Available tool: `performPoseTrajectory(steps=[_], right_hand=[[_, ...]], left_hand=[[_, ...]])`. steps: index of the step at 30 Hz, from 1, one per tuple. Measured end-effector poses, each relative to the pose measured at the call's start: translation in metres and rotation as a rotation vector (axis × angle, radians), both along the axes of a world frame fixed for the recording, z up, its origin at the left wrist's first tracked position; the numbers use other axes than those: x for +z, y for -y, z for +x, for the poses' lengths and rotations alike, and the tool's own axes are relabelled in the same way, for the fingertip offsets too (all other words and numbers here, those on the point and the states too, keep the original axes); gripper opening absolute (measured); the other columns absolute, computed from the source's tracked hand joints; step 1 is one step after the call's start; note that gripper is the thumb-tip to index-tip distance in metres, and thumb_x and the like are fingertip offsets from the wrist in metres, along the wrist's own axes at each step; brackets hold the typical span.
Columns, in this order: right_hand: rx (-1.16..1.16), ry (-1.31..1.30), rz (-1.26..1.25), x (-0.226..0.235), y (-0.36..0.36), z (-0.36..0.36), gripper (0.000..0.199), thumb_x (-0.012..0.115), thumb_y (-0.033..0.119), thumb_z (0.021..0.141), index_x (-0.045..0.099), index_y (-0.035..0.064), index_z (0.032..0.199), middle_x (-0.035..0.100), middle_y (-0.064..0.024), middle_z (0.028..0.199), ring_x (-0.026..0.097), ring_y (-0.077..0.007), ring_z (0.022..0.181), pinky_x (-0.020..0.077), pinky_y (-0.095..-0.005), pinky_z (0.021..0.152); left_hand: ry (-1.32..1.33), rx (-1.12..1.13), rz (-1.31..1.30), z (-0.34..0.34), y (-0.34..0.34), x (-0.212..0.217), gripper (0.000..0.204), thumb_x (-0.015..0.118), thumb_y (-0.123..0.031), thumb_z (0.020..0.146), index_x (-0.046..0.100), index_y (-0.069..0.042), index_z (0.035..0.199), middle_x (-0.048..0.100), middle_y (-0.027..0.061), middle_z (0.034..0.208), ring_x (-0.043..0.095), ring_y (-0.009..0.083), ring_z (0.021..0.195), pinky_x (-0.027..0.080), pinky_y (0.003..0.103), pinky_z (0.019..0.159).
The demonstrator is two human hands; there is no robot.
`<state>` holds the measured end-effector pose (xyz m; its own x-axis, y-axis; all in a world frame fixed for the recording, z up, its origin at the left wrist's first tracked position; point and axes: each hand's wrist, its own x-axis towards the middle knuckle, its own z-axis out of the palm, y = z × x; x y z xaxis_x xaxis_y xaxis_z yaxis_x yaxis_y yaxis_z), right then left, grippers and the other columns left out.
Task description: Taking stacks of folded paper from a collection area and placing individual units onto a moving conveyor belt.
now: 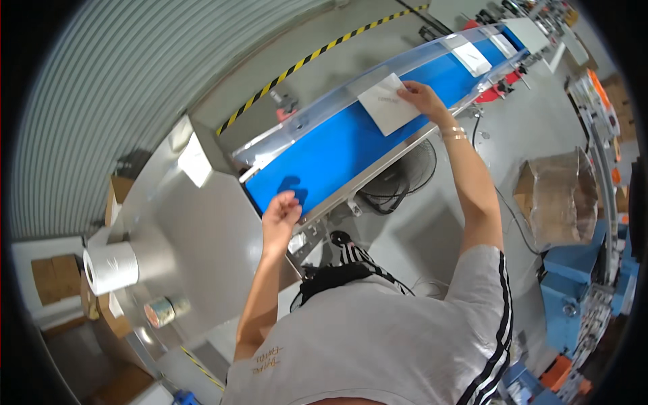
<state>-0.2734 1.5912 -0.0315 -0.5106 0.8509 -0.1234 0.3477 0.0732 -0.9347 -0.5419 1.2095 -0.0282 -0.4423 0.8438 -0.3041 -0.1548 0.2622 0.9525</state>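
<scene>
My right hand (424, 98) pinches a flat white packet (383, 108) by its right edge, thumb on top. Faint grey print marks the packet's face, and it lies at or just above the blue conveyor belt (324, 160); I cannot tell if it touches. At the near left end of the belt, my left hand (282, 214) hovers with loosely curled fingers and holds nothing. Its shadow falls on the blue surface. Farther up the belt lie another white packet (470, 59) and, beyond it, one more white packet (503, 46).
Clear guards (324, 101) line the belt's far side. Left of it stands a steel table (202, 250) with white sheets (195, 160), a white roll (111, 268) and a tape roll (160, 312). A black fan (405, 177) sits below, and a lined carton (560, 196) stands right.
</scene>
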Motion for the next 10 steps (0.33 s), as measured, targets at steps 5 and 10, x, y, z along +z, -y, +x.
performPoseTrajectory(steps=[5, 10], right_hand=[[-0.633, 0.329, 0.722, 0.006, -0.042, 0.039, 0.046, 0.074, 0.036, 0.081, 0.062, 0.0034, 0.112, 0.068, -0.0164, 0.088, 0.067, -0.0283, 0.08, 0.0525, -0.0353, 0.071], [-0.549, 0.147, 0.696, 0.03, 0.069, 0.063, 0.028, 0.07, 0.019, 0.086, 0.063, 0.0068, 0.111, 0.068, -0.0123, 0.085, 0.066, -0.0215, 0.076, 0.0527, -0.0334, 0.069]], left_hand=[[-0.105, 0.007, -0.032, -0.002, 0.023, -0.015, 0.035, 0.064, 0.002, 0.086, 0.056, -0.004, 0.119, 0.061, 0.0066, 0.102, 0.058, 0.0105, 0.083, 0.049, 0.025, 0.076], [-0.299, -0.131, -0.017, 0.008, 0.038, -0.024, 0.035, 0.063, -0.003, 0.088, 0.055, -0.004, 0.122, 0.062, 0.0039, 0.093, 0.058, 0.0096, 0.079, 0.048, 0.022, 0.07]])
